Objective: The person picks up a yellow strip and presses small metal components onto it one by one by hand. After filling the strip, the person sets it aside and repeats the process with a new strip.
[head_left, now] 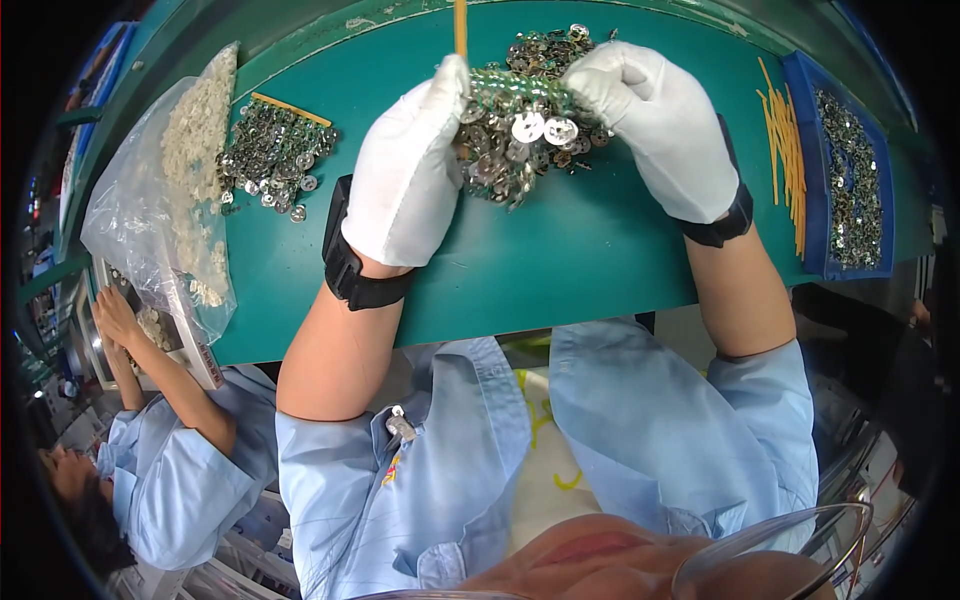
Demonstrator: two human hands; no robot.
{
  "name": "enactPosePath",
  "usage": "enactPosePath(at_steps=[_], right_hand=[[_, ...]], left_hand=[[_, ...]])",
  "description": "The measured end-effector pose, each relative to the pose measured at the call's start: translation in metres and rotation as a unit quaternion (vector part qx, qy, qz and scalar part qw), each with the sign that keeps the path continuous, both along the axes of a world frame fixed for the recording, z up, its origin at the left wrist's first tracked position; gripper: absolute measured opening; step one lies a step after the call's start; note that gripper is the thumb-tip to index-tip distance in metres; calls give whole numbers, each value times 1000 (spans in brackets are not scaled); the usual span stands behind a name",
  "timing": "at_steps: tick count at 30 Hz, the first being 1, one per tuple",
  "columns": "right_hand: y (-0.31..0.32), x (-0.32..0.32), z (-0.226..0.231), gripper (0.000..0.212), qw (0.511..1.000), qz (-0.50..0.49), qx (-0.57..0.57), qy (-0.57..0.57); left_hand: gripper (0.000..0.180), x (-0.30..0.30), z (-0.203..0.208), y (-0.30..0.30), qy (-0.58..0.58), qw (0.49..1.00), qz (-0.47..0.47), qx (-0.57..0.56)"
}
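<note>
Between my gloved hands, above the green tabletop, hangs a bunch of small round metal parts (510,150), silver and greenish, along a green-edged strip (515,84). My left hand (408,165) pinches the bunch's left end, thumb and fingers closed. A thin yellow stick (460,28) rises from beside those fingertips; whether they hold it cannot be made out. With fingers bent together, my right hand (645,120) grips the strip's right end. Behind the bunch lies a loose heap of similar parts (545,52), partly hidden by it and my right hand.
Left of my hands lies another cluster of metal parts (275,155) under a yellow stick (290,108). Beside it, a clear plastic bag (140,200) holds pale pieces. To the right are several yellow sticks (787,160) and a blue tray (815,190). A co-worker (180,470) sits at left.
</note>
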State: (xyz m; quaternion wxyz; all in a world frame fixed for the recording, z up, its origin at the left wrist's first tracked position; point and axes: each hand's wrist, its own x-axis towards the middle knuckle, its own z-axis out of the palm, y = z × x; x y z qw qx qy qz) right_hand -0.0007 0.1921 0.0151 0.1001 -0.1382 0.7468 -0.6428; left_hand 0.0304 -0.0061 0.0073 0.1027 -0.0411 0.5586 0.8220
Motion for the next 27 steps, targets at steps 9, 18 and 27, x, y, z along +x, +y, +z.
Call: enactPosePath(at_steps=[9,18,27], right_hand=[[-4,1,6,18,999,-36,8,-32],[-15,11,2,16,988,-13,93,123],[-20,11,5,16,992,21,67,101]], left_hand=[[44,3,15,3,-27,999,17,-30],[32,7,11,5,-13,992,-36,-119],[27,14,4,12,29,989,-33,-143]])
